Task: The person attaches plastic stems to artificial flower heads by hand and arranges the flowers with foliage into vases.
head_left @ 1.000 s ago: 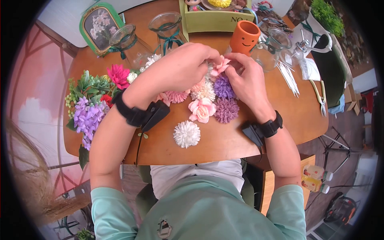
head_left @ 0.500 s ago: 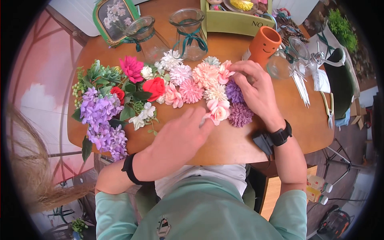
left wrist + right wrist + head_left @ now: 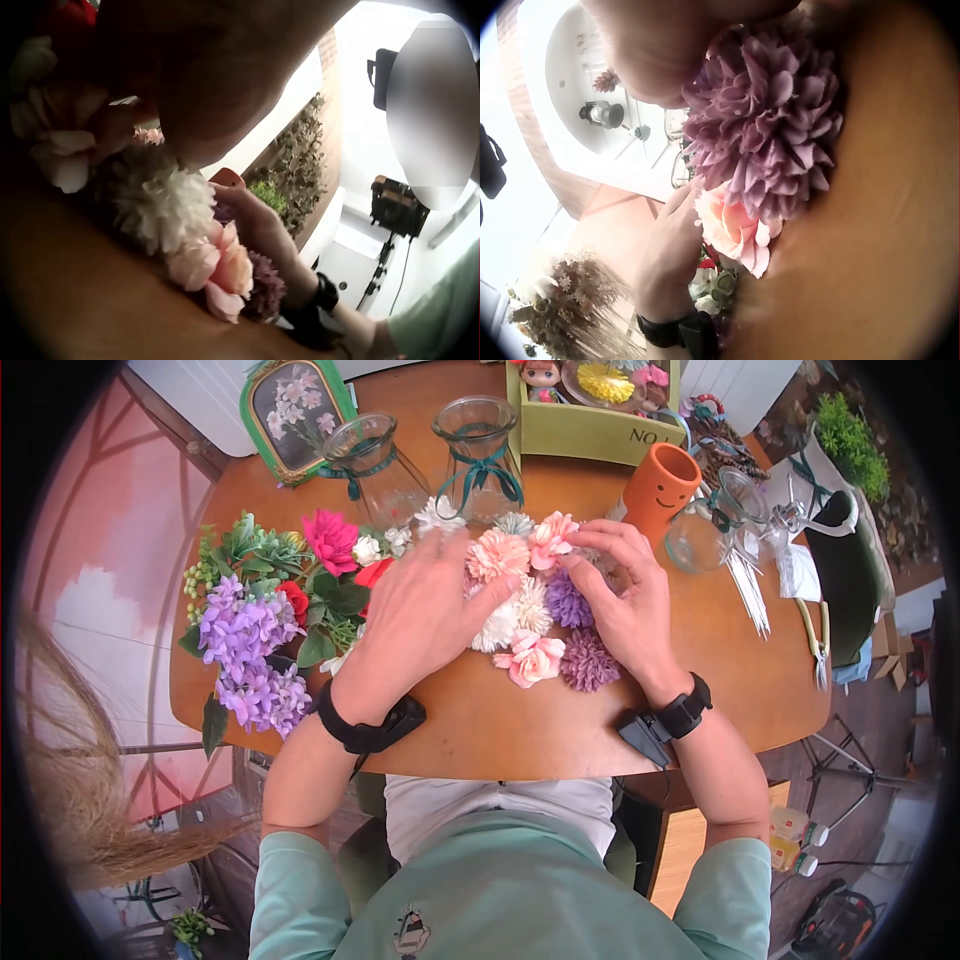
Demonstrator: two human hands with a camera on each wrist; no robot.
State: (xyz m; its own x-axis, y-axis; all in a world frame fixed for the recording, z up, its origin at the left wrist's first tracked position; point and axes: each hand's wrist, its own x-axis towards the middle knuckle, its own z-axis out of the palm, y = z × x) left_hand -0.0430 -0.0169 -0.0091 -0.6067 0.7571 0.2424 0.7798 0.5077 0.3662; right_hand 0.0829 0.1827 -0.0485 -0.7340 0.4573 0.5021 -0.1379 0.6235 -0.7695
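Observation:
My left hand [image 3: 425, 605] lies over the flower heads with its fingers extended, the thumb by a peach flower [image 3: 497, 555] and a white flower [image 3: 495, 630]. The fingertips touch the cluster; what lies under the palm is hidden. My right hand [image 3: 630, 600] pinches the edge of a light pink flower [image 3: 549, 540] between thumb and fingers. Beneath it are a violet flower [image 3: 568, 600] and a mauve flower [image 3: 590, 660], large in the right wrist view [image 3: 769, 127]. A pink rose [image 3: 532, 658] sits at the cluster's front, beside the white flower in the left wrist view [image 3: 169, 206].
Purple blossoms [image 3: 245, 630] and greenery spread at the left. Behind are two glass vases [image 3: 375, 485] [image 3: 478, 475], a framed picture [image 3: 298, 420] and a green box [image 3: 590, 435]. An orange cup [image 3: 660, 490], white sticks [image 3: 748, 590] and pliers [image 3: 820, 645] stand or lie at the right.
My left hand has moved from the pink rose up and left over the cluster. The white flower, alone near the front edge one second ago, now lies against the others. The right hand stays at the pink flower.

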